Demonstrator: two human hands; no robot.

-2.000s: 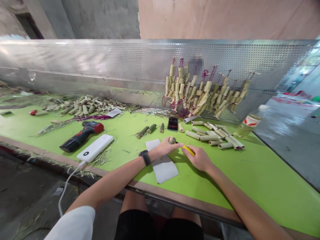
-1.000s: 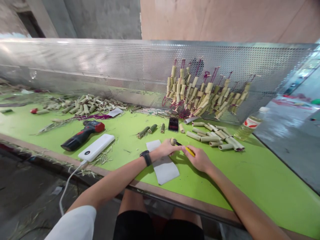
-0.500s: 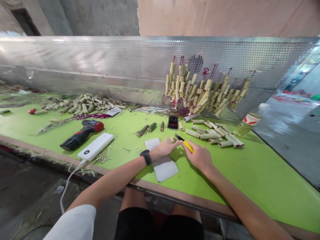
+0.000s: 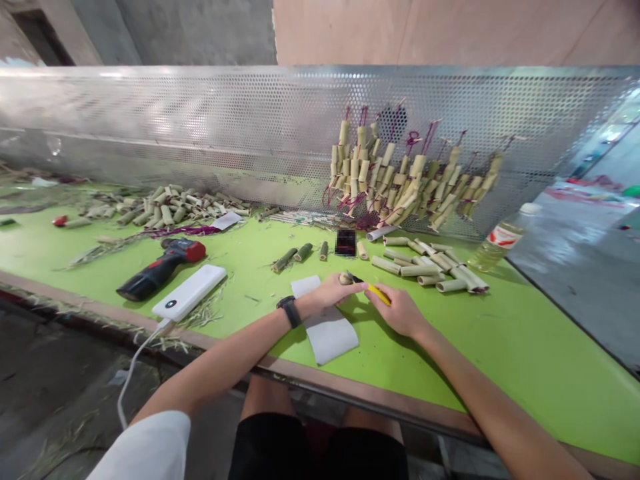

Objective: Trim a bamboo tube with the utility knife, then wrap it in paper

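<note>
Lead: Largest items first.

Inspector: Green counter (image 4: 525, 373), perforated panel (image 4: 200, 100) standing along its back. Strung tubes (image 4: 415, 170) hang against the panel; a pile (image 4: 165, 203) of short tubes lies back left. Drill (image 4: 160, 270) at left, power bank (image 4: 190, 292) just beside it. Bottle (image 4: 503, 238) upright at the right edge. Paper (image 4: 330, 333) lies beneath the left forearm.

Lead: State of the hands?

Inspector: Both closed. Left hand (image 4: 336, 291) is curled around a tube piece (image 4: 345, 278); right hand (image 4: 401, 312) grips a knife (image 4: 379, 295) by its yellow handle.

Lead: And the piece, relative to each?

Inspector: Within the left fist, so that hand is nearer. From the right hand it lies to the left and slightly farther from the wearer. The knife's long axis points at it, dark blade foremost, reaching its exposed end; contact cannot be confirmed. That round end shows above the fist. The remainder is hidden, so the piece's own long axis cannot be certified.
</note>
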